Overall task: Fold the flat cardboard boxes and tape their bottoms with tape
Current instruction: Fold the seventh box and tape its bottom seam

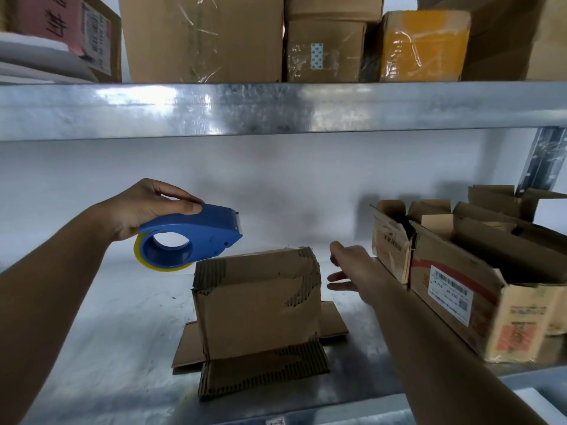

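A small worn cardboard box [257,302] stands upside down in the middle of the metal shelf [101,348], its closed bottom facing up and its lower flaps splayed flat around it. My left hand [144,207] grips a blue tape dispenser [190,237] with a yellowish tape roll, held in the air above and to the left of the box. My right hand [352,271] hovers just right of the box, fingers relaxed and spread, holding nothing and not touching the box.
Several open folded boxes [454,289] crowd the right side of the shelf. A metal shelf beam [276,108] crosses overhead, with taped cartons [202,38] stacked on it. A grey upright post [543,161] stands at the back right.
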Demonstrator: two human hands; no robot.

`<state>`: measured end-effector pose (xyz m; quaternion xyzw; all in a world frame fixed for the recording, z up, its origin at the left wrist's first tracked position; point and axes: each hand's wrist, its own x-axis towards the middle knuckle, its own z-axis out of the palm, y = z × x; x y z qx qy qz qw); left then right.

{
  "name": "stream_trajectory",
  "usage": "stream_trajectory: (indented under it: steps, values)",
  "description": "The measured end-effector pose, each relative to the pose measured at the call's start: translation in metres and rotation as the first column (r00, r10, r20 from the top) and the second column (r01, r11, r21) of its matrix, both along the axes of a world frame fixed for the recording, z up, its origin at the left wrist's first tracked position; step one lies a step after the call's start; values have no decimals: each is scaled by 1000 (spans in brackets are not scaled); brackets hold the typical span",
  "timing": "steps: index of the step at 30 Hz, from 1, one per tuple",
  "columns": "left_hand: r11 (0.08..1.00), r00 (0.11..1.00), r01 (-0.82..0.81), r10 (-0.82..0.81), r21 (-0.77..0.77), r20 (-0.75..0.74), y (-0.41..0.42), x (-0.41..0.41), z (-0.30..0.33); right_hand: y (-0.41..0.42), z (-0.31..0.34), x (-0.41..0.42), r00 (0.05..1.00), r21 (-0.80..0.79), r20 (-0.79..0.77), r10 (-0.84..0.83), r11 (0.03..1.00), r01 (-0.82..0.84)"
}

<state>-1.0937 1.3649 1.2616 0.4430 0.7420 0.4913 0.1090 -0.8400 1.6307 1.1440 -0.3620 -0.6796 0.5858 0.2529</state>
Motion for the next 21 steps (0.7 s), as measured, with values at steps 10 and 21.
stream_trajectory:
  steps: [10, 21]
  values:
    - [993, 997, -56, 50, 108, 53, 7, -5, -4, 9, -2, -8, 992, -54, -127, -8, 999, 2]
    - [981, 986, -71, 41, 182, 163, 1, -13, -14, -1, 29, -20, 834, 282, -530, 152, 960, 5]
